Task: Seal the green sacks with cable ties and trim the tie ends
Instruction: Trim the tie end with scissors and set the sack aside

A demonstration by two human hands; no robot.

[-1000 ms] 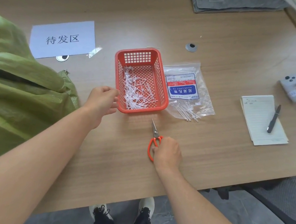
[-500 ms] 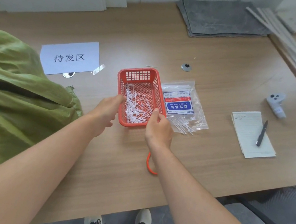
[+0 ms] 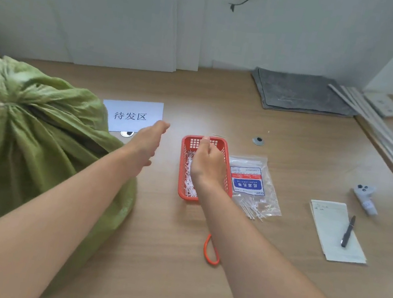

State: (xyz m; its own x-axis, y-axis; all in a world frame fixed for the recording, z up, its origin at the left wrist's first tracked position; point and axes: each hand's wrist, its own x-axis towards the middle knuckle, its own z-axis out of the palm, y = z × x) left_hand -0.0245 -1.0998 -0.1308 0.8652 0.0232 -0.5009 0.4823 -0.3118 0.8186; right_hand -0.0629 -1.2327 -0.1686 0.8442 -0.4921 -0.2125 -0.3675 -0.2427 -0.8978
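Observation:
A green woven sack stands at the table's left, its neck bunched and cinched. My left hand hovers open with straight fingers between the sack and a red basket of white trimmed tie ends. My right hand is over the basket, fingers curled and thumb up near the far rim; nothing shows in its grip. A clear bag of cable ties lies right of the basket. One orange handle loop of the scissors pokes out beneath my right forearm, which hides the rest.
A white paper label lies behind my left hand. A notepad with a pen, a grey controller, a folded grey cloth and long pale strips are at the right. The wall runs close behind.
My right hand let go of the scissors and moved up over the basket. My left hand left the basket's rim and lifted away. My view tilted up, showing the sack's tied neck.

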